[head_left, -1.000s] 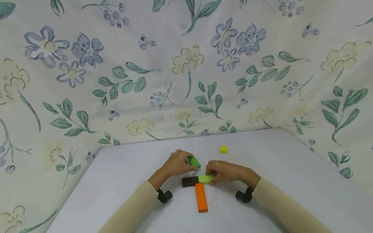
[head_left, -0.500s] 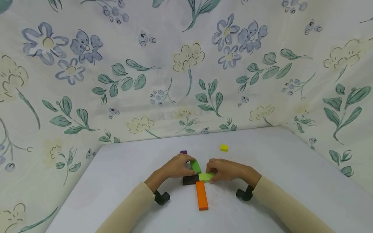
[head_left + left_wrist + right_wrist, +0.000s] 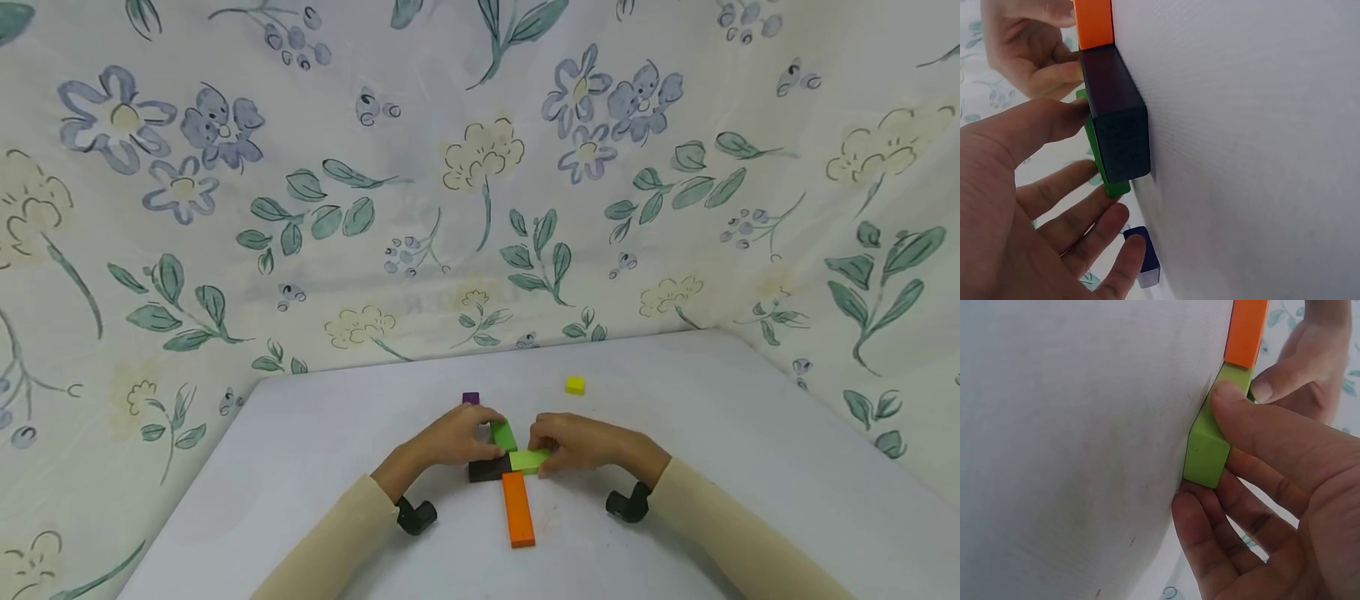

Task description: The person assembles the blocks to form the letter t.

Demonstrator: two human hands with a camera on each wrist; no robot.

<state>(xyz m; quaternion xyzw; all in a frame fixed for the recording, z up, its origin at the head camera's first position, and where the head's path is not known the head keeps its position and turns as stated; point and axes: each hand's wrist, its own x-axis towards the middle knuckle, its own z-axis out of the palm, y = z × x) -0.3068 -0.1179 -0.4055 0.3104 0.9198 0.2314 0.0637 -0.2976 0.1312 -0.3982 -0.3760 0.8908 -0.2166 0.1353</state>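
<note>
My left hand [image 3: 446, 437] holds a green block [image 3: 503, 435] between thumb and fingers, its near end right at the back of the joined blocks. In the left wrist view, the green block [image 3: 1117, 188] shows behind the dark brown block [image 3: 1124, 147]. My right hand [image 3: 577, 440] pinches a light green block [image 3: 527, 462]; its thumb lies along one side in the right wrist view. The light green block sits end to end with the dark brown block [image 3: 487, 470]. From their junction a long orange block [image 3: 518, 510] runs toward me, making a T.
A small purple block [image 3: 470, 398] lies just beyond my left hand, and a yellow block [image 3: 575, 385] farther back to the right. All stand on a white table [image 3: 360, 408], with a floral cloth [image 3: 420, 208] hanging behind it.
My left hand has brought the green block nearer to me, down to the joined blocks. This has uncovered the purple block behind it. The right hand has stayed on the light green block.
</note>
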